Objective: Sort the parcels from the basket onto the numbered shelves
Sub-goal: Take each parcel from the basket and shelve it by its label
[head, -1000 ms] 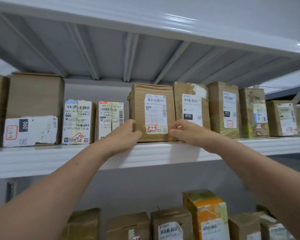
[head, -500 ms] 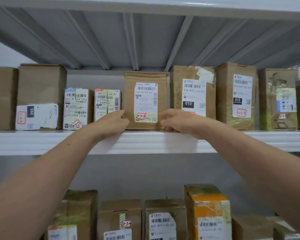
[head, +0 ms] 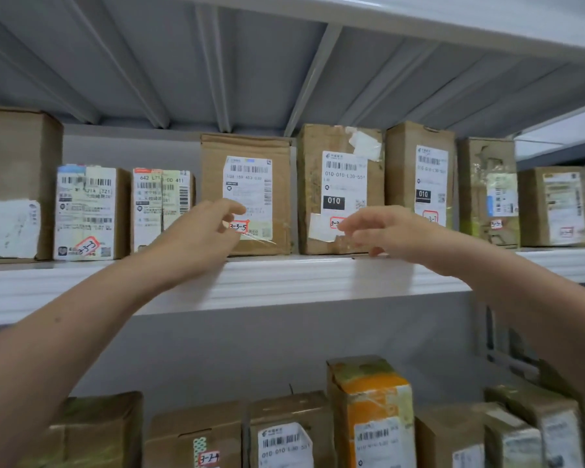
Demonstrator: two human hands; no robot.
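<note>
Since the tall brown cardboard parcel with the white label and red-edged "3-3-5" sticker [head: 250, 184] already stands upright on the white metal shelf [head: 284, 282], long axis vertical and label facing out, I'd call this placement basically done.

It sits between a small label-covered box [head: 163, 211] on its left and a brown carton marked 010 [head: 338, 170] on its right, close to both.

Left hand [head: 203, 234]: grip released, fingers loosely curled and holding nothing, tips right in front of the sticker. Can't tell if they touch the face.

Right hand [head: 389, 231]: grip also released and empty. It hangs in front of the 010 carton, one fingertip at the shelf lip.

Key relation: the parcel lies dead ahead of the left hand and up-left of the right, so the left is nearer. Any last nudge should be a straight push back from the left. Otherwise both arms are free to go down for the next parcel. Basket not in view.
</note>
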